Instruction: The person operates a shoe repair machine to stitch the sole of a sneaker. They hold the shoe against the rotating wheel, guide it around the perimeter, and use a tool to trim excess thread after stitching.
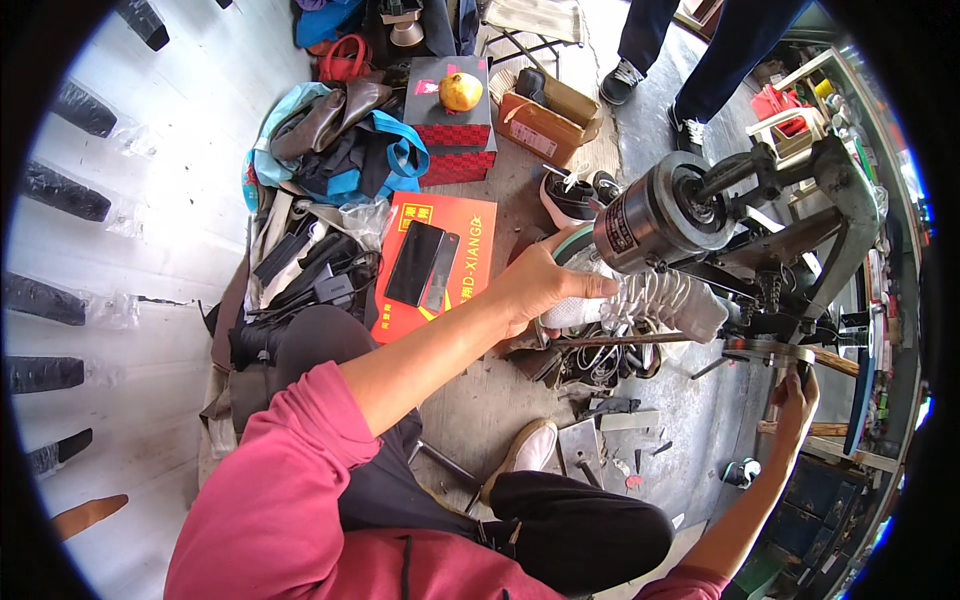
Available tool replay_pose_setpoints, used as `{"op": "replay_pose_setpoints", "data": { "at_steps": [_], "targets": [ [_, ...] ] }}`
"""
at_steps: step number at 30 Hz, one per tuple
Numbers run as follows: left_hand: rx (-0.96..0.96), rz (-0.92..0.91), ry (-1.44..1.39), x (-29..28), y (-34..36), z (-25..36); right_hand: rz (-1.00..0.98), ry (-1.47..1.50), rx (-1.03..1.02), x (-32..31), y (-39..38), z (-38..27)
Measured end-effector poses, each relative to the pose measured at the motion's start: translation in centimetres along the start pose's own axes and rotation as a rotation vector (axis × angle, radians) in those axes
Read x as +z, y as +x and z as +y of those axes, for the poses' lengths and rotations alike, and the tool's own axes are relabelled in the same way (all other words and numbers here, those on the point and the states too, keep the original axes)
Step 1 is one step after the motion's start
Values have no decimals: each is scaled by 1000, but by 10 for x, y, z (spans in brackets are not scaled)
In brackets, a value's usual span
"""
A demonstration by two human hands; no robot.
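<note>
The left hand (540, 290) is pinching one end of a white lace-up sneaker (655, 298), thumb lying on top, other fingers going underneath, mostly hidden. The sneaker is sitting below the drum of a shoe-stitching machine (655, 220), its long axis running left to right, its laced side facing up, its free end pointing toward the machine's frame; I cannot tell toe from heel. The right hand (793, 400) is gripping the crank wheel's dark handle (803, 373), fingers bunched together.

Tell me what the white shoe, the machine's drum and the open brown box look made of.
White shoe: probably knit or mesh fabric, matte, judging by its soft, textured upper.
Machine's drum: metal, perhaps steel, with a smooth sheen and bright highlights.
Open brown box: likely cardboard, dull, with thin folded flaps.
</note>
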State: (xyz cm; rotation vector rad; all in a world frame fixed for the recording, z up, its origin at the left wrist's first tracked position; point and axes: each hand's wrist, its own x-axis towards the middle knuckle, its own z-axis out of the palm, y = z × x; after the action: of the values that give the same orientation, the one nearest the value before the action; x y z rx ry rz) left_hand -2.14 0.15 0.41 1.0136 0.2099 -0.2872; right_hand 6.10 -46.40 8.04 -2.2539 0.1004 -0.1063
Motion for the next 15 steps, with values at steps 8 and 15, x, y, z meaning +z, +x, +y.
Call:
{"op": "replay_pose_setpoints", "data": {
  "at_steps": [8,15],
  "targets": [
    [346,-16,26,-6,9,-26,89,-85,187,16,27,106],
    [209,75,74,1,2,-9,-329,-6,217,92,-27,33]
  ]
}}
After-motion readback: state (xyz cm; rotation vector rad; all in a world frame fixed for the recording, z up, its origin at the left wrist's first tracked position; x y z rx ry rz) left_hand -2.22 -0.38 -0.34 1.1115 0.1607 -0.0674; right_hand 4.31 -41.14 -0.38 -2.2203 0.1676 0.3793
